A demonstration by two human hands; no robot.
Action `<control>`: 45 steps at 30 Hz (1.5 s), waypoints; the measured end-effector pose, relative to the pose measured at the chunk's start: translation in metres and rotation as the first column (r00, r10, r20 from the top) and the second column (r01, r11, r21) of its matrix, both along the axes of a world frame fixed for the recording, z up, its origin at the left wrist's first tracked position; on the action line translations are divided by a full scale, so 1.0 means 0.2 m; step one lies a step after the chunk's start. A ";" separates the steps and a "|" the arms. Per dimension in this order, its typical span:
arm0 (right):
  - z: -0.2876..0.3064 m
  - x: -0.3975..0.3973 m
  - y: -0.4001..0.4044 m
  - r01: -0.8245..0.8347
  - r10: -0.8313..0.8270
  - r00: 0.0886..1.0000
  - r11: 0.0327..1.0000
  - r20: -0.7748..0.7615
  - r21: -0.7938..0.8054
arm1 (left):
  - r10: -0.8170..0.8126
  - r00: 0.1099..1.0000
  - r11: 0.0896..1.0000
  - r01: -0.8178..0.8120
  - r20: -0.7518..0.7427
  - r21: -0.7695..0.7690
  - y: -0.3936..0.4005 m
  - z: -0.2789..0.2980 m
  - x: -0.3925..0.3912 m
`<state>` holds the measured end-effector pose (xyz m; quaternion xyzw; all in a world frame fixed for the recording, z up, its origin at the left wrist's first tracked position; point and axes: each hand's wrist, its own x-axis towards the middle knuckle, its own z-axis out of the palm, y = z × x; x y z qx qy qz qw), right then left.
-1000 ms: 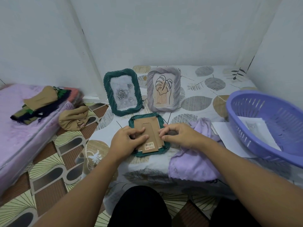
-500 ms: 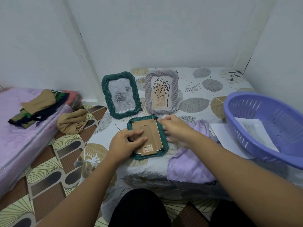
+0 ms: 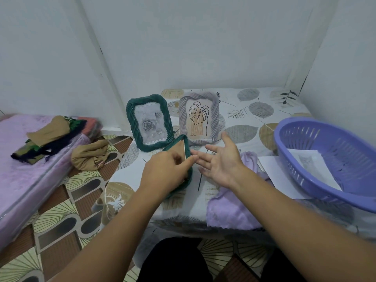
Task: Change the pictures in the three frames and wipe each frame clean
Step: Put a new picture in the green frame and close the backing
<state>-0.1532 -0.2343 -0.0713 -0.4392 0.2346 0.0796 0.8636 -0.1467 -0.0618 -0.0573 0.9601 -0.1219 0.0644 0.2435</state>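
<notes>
The left hand [image 3: 162, 171] grips the dark green ribbed picture frame [image 3: 184, 157], tilted up on its edge above the leaf-patterned sheet [image 3: 240, 123]. The right hand [image 3: 219, 161] hovers just beside it, fingers spread, holding nothing.

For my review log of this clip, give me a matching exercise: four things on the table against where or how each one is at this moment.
Things:
1. green frame with rose picture
2. grey frame with leaf drawing
3. green frame showing its cardboard back
4. purple basket

States:
A. tipped up on its edge, held by the left hand
B. at the table's right, paper inside
C. standing, left of the two upright ones
D. standing, right of the two upright ones

Pairs: 1-C, 2-D, 3-A, 4-B
</notes>
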 end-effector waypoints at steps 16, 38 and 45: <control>-0.13 0.00 0.12 -0.195 0.191 0.980 0.976 -0.051 -0.100 | 0.031 0.906 0.471 -0.387 -0.423 -0.793 0.19 0.10 0.09; -0.17 0.05 -0.12 -0.119 0.300 0.953 0.205 -0.053 -0.972 | 0.085 0.931 0.913 -0.215 -0.355 -0.347 0.15 -0.20 0.12; -0.29 0.12 -0.14 -0.121 0.288 0.948 -0.061 -0.134 -0.991 | 0.085 0.964 0.983 -0.122 -0.251 -0.138 0.17 -0.27 0.15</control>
